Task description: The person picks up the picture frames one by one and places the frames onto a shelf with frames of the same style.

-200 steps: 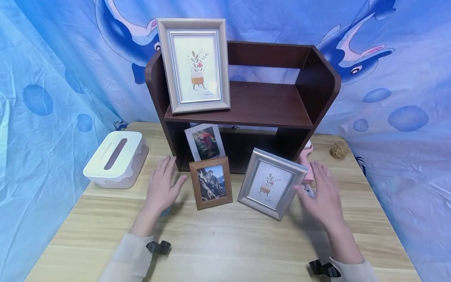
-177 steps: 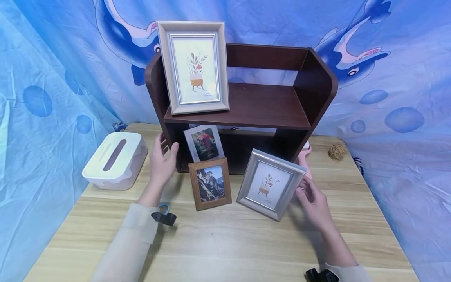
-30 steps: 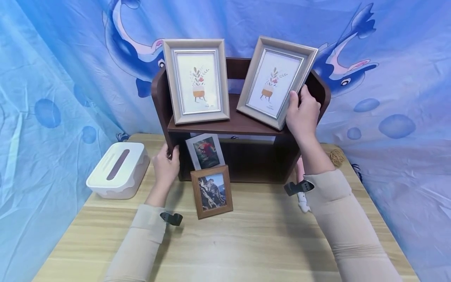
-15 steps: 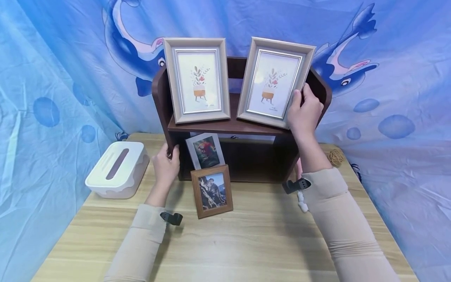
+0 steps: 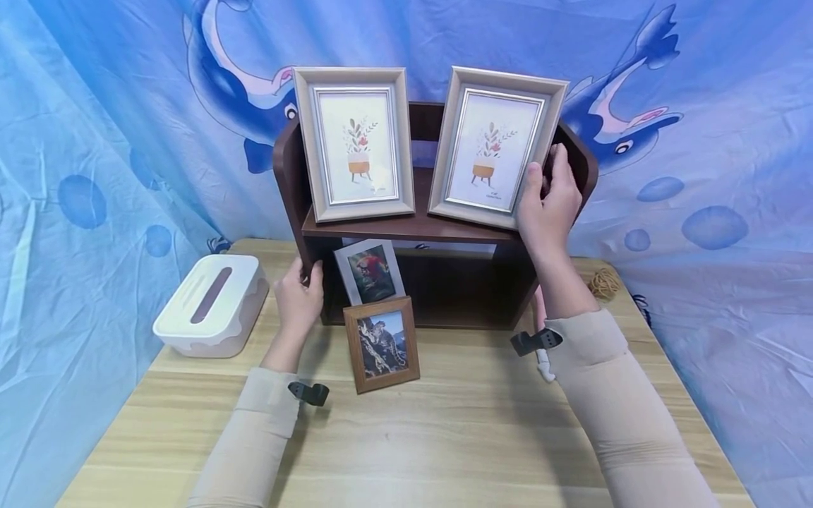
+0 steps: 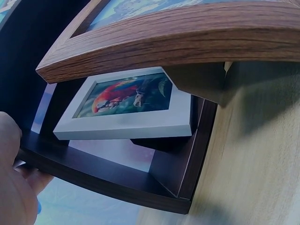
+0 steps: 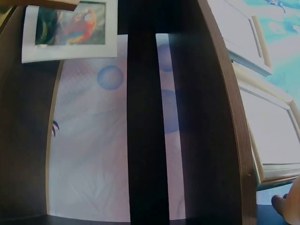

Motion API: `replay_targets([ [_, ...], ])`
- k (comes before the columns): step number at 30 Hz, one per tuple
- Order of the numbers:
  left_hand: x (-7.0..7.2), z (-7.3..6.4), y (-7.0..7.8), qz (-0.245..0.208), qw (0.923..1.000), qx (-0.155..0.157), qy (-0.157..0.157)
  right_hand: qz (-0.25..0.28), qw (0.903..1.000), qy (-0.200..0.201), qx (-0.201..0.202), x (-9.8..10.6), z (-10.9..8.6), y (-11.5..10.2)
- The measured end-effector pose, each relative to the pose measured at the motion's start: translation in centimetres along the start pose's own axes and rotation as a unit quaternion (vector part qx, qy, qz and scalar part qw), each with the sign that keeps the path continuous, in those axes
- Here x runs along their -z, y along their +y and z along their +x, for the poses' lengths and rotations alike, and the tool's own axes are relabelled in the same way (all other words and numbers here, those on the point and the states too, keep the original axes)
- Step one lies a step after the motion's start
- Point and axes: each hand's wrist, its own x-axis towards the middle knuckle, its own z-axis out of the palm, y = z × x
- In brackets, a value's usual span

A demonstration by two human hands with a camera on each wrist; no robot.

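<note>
A dark brown desktop shelf [image 5: 413, 227] stands at the back of the table. Its left side panel is pinched by my left hand [image 5: 298, 300], thumb in front and fingers behind. On the upper tier, a champagne-coloured picture frame [image 5: 492, 148] leans slightly, printed with a potted plant. My right hand [image 5: 549, 204] is at its right edge, thumb by the front and the other fingers straightened beside it. A matching picture frame [image 5: 356, 144] stands on the left of that tier. Below, a white parrot frame [image 6: 126, 119] sits inside the lower tier, behind a wooden leopard frame [image 5: 382, 346].
A white tissue box [image 5: 209, 303] lies left of the shelf. Right of it, a pink object [image 5: 540, 310] with a white end is partly hidden by the right forearm, and a ball of twine [image 5: 604, 283] sits farther right. A blue dolphin-print cloth [image 5: 699, 127] hangs behind.
My right hand has brought the second champagne frame up from the table to the upper tier and turned it more upright. Its fingers have just loosened. My left hand has taken hold of the shelf's side.
</note>
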Motion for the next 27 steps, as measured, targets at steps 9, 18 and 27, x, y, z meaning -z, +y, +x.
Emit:
replay_targets([
  [9, -0.1, -0.1, -0.1, 0.003, 1.0000, 0.006, 0.000, 0.082, 0.9958, 0.022, 0.035, 1.9, -2.2, -0.6],
  [18, -0.3, -0.1, -0.1, 0.017, 0.9999, -0.001, 0.002, 0.135, 0.9901, 0.020, 0.035, 3.7, -4.8, 0.3],
  [27, -0.2, 0.0, 0.0, 0.015, 0.9998, -0.005, 0.010, 0.134, 0.9883, 0.000, 0.073, 5.3, -5.8, 2.1],
])
